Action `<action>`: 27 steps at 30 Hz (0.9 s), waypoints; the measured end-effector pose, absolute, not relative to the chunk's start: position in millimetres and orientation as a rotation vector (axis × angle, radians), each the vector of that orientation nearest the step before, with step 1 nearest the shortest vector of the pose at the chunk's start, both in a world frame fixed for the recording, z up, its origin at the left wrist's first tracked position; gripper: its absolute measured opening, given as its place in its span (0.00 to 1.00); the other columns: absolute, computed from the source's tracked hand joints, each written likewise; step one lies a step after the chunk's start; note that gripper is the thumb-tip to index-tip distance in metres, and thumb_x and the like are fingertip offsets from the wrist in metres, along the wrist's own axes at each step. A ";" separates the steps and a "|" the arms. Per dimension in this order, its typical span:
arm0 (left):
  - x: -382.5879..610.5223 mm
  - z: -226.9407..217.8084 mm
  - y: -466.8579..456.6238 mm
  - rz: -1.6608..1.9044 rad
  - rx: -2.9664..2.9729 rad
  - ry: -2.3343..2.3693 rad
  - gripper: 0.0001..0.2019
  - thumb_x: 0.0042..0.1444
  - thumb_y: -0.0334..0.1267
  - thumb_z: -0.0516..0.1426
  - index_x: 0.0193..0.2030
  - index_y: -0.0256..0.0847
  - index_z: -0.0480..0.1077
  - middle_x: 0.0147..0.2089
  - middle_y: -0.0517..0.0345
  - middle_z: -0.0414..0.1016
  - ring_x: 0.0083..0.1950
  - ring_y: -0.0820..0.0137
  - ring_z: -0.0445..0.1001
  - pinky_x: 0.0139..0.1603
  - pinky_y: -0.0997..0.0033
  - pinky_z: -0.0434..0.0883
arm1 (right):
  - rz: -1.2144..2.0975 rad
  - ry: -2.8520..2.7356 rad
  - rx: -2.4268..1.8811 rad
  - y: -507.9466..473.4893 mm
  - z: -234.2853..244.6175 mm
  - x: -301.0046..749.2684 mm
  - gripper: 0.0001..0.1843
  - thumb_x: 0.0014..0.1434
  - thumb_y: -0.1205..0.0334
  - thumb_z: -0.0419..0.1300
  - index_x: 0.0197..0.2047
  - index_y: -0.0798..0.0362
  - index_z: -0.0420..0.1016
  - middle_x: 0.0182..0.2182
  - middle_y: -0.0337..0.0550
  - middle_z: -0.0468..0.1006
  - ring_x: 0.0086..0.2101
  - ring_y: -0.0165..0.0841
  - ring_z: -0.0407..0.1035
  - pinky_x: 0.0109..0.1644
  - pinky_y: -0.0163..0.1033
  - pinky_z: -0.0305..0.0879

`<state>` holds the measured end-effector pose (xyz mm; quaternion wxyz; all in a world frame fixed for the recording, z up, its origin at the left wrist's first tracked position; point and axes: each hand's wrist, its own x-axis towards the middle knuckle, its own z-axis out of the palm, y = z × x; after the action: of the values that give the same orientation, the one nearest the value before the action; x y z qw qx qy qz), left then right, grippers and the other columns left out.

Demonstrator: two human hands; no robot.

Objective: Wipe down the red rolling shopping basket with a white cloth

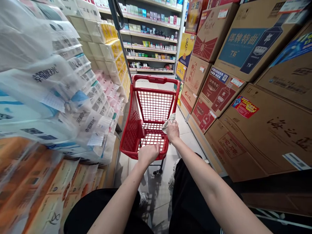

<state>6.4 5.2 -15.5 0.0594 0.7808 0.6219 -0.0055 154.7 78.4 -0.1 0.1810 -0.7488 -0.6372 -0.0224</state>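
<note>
A red plastic shopping basket on wheels [133, 130] stands on the aisle floor in front of me. My left hand [148, 153] is closed over its near rim. My right hand [172, 130] is closed on a pale cloth [168, 121] and rests at the basket's right rim. The basket's inside shows only red mesh. A dark pull handle [116, 16] rises from the basket toward the upper left.
Stacked packs of tissue and toilet paper [48, 97] crowd the left side. Brown cardboard liquor cartons [255, 97] are stacked along the right. Shelves of small products [151, 39] close the aisle's far end. The tiled floor strip between is narrow.
</note>
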 end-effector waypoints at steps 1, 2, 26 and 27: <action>7.2 -15.9 6.9 -0.027 2.350 1.890 0.34 0.62 0.51 0.33 0.34 0.36 0.77 0.36 0.43 0.78 0.40 0.58 0.76 0.40 0.63 0.67 | -0.086 -1.812 -2.129 72.0 -1.2 150.6 0.19 0.61 0.73 0.45 0.53 0.61 0.66 0.49 0.61 0.67 0.48 0.38 0.62 0.49 0.40 0.63; 7.4 -16.1 8.7 -0.041 2.334 1.897 0.34 0.62 0.51 0.33 0.34 0.37 0.77 0.36 0.44 0.78 0.40 0.58 0.76 0.40 0.62 0.67 | -0.118 -1.832 -2.139 65.6 -2.4 146.1 0.19 0.62 0.74 0.44 0.53 0.62 0.66 0.48 0.61 0.68 0.47 0.39 0.63 0.48 0.40 0.63; 34.7 -17.9 14.3 -0.001 2.295 1.876 0.34 0.62 0.49 0.33 0.36 0.35 0.77 0.36 0.41 0.78 0.39 0.56 0.76 0.40 0.59 0.68 | -0.163 -1.842 -2.254 80.1 -0.6 151.9 0.22 0.62 0.73 0.42 0.58 0.59 0.62 0.50 0.63 0.66 0.45 0.40 0.66 0.41 0.39 0.68; 35.5 -17.4 15.0 0.004 2.288 1.881 0.33 0.62 0.48 0.34 0.36 0.35 0.77 0.37 0.41 0.78 0.40 0.56 0.76 0.40 0.58 0.68 | -0.179 -1.844 -2.259 73.7 -3.3 149.6 0.23 0.62 0.74 0.42 0.58 0.59 0.62 0.50 0.63 0.66 0.46 0.40 0.66 0.41 0.39 0.68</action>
<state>35.5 15.0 -17.4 0.0898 0.7694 0.6324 0.0012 149.6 73.7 -3.3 0.1100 -0.7685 -0.6273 -0.0610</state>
